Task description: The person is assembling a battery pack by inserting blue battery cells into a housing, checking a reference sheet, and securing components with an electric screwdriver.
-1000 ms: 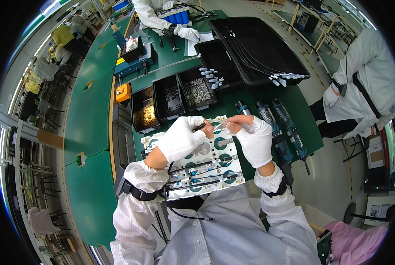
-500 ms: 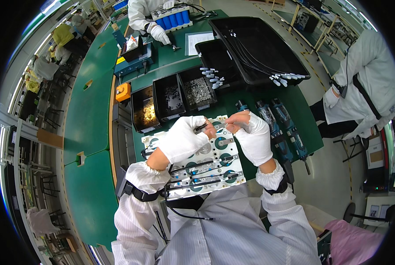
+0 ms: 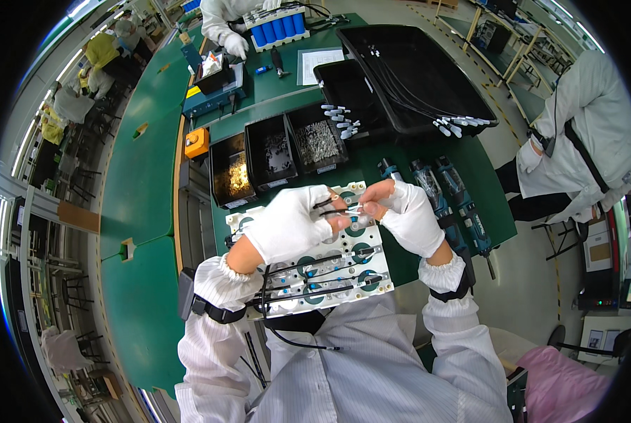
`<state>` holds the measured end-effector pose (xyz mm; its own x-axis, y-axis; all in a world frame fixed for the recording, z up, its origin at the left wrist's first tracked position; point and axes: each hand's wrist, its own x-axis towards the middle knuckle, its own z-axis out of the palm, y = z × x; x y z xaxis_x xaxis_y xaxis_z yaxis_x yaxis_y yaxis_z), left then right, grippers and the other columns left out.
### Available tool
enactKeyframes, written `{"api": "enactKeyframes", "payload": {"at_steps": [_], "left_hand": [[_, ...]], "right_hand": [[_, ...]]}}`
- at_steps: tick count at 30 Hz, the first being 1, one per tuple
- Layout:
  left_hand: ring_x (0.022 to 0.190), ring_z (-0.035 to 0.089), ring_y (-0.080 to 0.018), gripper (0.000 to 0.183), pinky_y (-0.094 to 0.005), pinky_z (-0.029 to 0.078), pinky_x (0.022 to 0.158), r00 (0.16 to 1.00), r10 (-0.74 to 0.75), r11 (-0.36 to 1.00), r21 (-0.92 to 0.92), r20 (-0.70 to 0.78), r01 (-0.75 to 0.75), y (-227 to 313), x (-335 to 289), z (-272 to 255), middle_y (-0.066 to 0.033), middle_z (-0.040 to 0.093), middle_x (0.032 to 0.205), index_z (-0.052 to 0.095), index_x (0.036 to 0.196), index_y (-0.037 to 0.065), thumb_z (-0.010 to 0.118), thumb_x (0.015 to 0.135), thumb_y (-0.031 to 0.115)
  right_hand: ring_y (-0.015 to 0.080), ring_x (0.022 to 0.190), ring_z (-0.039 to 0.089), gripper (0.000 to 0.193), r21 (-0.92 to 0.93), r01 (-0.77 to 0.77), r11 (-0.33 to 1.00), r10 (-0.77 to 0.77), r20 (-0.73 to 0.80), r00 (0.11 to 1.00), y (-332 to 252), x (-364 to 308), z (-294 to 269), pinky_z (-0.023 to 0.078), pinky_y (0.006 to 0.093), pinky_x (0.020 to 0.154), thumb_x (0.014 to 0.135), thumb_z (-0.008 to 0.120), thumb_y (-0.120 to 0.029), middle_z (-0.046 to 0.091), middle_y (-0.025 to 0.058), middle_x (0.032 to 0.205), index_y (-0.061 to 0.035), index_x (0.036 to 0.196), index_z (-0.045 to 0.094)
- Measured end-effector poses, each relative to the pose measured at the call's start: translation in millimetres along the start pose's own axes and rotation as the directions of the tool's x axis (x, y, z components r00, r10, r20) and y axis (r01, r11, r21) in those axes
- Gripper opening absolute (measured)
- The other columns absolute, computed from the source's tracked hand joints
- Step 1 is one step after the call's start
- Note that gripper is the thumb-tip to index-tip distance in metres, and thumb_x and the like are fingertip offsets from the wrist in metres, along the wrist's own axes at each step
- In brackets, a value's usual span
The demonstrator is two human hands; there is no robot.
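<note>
My left hand [image 3: 294,222], in a white fingerless glove, is closed on a black cable [image 3: 333,211] above the white battery module frame [image 3: 333,245]. A second dark cable end with a ring-like tip pokes out between its fingers. From the other side my right hand [image 3: 413,220], gloved alike, pinches the pale tip of the cable; the fingers partly hide that tip. Below the hands, the frame has round cell openings, metal tabs and several black cables [image 3: 329,290] lying across it. One cable loops down over its near edge in front of my coat.
Parts bins with brass pieces [image 3: 238,176], dark pieces [image 3: 276,151] and silver pieces [image 3: 317,143] stand beyond the frame. A large black tray [image 3: 417,77] holds white-tipped cables. Blue power screwdrivers [image 3: 463,204] lie at the right. Co-workers are across the bench and at the right.
My hands have come together at the cable's tip, and its black end now shows between them. Across the bench, the co-worker's hand has moved off the black-handled tool, leaving it on the table.
</note>
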<state>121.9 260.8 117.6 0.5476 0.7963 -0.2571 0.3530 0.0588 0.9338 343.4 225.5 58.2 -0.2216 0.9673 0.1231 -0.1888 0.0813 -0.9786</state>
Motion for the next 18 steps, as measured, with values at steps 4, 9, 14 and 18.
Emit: {"api": "enactKeyframes", "payload": {"at_steps": [4, 9, 14, 18], "left_hand": [[0.069, 0.059, -0.0094, 0.009, -0.0272, 0.051, 0.065, 0.964, 0.223, 0.866, 0.483, -0.142, -0.129, -3, -3, -14, -0.0042, 0.067, 0.077, 0.069, 0.092, 0.001, 0.075, 0.086, 0.004], [0.065, 0.057, -0.0080, 0.009, -0.0246, 0.048, 0.063, 0.884, 0.329, 0.877, 0.456, -0.332, -0.156, -12, -9, -25, -0.0049, 0.066, 0.072, 0.072, 0.086, 0.000, 0.078, 0.083, 0.006], [0.057, 0.058, -0.0061, 0.019, -0.0226, 0.045, 0.055, 0.871, 0.036, 0.991, 0.132, -0.490, 0.034, -12, -12, -40, -0.0031, 0.069, 0.069, 0.075, 0.084, 0.000, 0.079, 0.086, 0.018], [0.065, 0.056, -0.0033, 0.016, -0.0223, 0.046, 0.060, 0.876, -0.041, 0.995, 0.061, -0.481, 0.081, -16, -12, -47, -0.0003, 0.069, 0.073, 0.077, 0.094, 0.001, 0.077, 0.088, 0.016]], "right_hand": [[0.0105, 0.085, 0.067, 0.012, -0.114, 0.008, 0.993, -0.018, -0.084, 0.996, -2, 5, 5, 0.053, 0.0249, 0.076, 0.093, 0.068, -0.006, 0.072, 0.0057, 0.092, 0.0018, 0.101, 0.068], [0.0110, 0.084, 0.067, 0.013, -0.187, 0.021, 0.982, -0.044, -0.118, 0.992, -4, 10, 14, 0.053, 0.0245, 0.076, 0.091, 0.070, -0.005, 0.072, 0.0076, 0.091, 0.0030, 0.100, 0.067], [0.0126, 0.084, 0.066, 0.012, -0.281, 0.087, 0.956, -0.105, -0.050, 0.993, -5, 1, -7, 0.053, 0.0266, 0.076, 0.088, 0.071, -0.004, 0.073, 0.0093, 0.094, 0.0026, 0.098, 0.068], [0.0126, 0.090, 0.064, 0.011, -0.282, -0.026, 0.959, 0.024, -0.011, 1.000, -6, 2, -9, 0.051, 0.0278, 0.083, 0.091, 0.068, 0.000, 0.068, 0.0077, 0.095, 0.0036, 0.101, 0.065]]}}
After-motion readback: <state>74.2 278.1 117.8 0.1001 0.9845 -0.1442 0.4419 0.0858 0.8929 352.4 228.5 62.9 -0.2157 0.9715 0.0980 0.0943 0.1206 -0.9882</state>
